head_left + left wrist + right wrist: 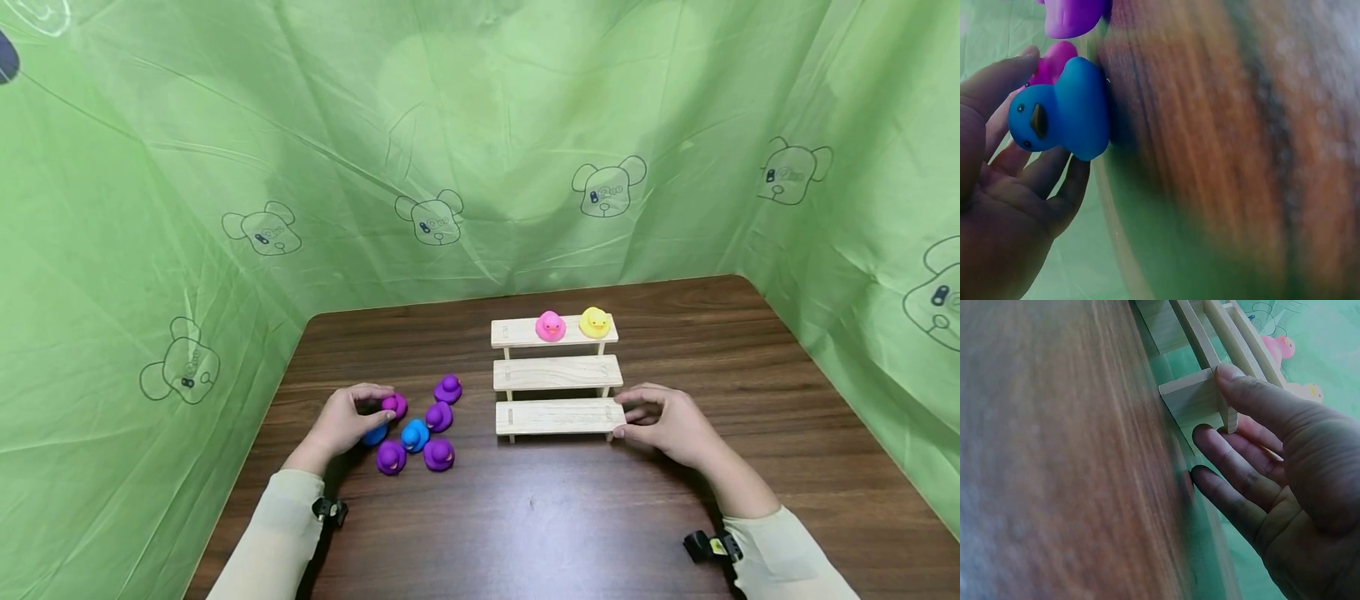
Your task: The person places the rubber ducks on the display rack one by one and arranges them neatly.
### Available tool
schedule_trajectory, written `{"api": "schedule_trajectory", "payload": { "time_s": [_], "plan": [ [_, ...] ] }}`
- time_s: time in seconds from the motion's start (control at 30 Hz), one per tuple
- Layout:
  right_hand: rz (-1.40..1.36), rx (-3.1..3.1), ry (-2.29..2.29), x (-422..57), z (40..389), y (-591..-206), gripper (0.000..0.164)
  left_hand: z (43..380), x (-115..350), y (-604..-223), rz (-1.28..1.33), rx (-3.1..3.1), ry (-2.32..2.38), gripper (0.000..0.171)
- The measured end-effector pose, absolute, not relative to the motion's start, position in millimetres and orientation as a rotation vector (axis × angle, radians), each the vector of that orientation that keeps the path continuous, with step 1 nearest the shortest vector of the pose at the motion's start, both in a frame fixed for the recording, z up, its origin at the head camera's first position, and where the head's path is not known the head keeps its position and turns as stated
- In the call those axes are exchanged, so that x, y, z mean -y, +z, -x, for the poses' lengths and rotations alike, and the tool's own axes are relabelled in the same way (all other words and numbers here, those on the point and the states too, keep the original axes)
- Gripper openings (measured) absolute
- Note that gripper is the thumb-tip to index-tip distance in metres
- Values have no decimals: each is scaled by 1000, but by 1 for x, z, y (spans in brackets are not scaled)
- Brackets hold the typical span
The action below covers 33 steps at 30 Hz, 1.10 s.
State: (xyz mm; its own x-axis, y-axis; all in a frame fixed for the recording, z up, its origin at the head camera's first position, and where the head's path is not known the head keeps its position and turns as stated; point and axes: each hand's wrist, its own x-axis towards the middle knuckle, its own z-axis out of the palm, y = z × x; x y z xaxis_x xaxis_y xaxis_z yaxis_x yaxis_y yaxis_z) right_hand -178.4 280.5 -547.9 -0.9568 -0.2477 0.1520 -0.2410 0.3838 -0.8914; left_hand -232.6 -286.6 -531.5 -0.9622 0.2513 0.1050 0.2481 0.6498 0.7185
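- Left hand [341, 425]: thumb and index finger clamped on a magenta duck [394, 406] at the left of the table [570, 517].
- Blue duck [1060, 112]: upright on the table, close beneath the left palm; cannot tell whether the palm touches it.
- Right hand [671, 423]: thumb and index finger pinch the right end of the lowest step of a 3-step wooden stand [555, 417]; other fingers bent, clear of the wood.
- Right of the magenta duck: 4 purple ducks [439, 455] and a second blue duck [415, 436], loosely grouped on the table, left of the stand.
- Top step: 1 pink duck [551, 326] near the middle, 1 yellow duck [596, 322] near the right end, apart.
- Green sheeting [495, 167], printed with bear heads, surrounds the table's back and sides.
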Motion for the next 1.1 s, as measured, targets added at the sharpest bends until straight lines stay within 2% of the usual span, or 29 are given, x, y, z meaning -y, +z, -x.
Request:
{"api": "schedule_trajectory", "payload": {
  "time_s": [0.3, 1.1],
  "plan": [
    [470, -2622, -1673, -280, 178, -547, 45, 232, 282, -528, -489, -2898, 1366, 27],
    [456, -2630, -1656, -281, 178, -547, 45, 242, 251, -499, -567, -2882, 1555, 28]
  ]
}}
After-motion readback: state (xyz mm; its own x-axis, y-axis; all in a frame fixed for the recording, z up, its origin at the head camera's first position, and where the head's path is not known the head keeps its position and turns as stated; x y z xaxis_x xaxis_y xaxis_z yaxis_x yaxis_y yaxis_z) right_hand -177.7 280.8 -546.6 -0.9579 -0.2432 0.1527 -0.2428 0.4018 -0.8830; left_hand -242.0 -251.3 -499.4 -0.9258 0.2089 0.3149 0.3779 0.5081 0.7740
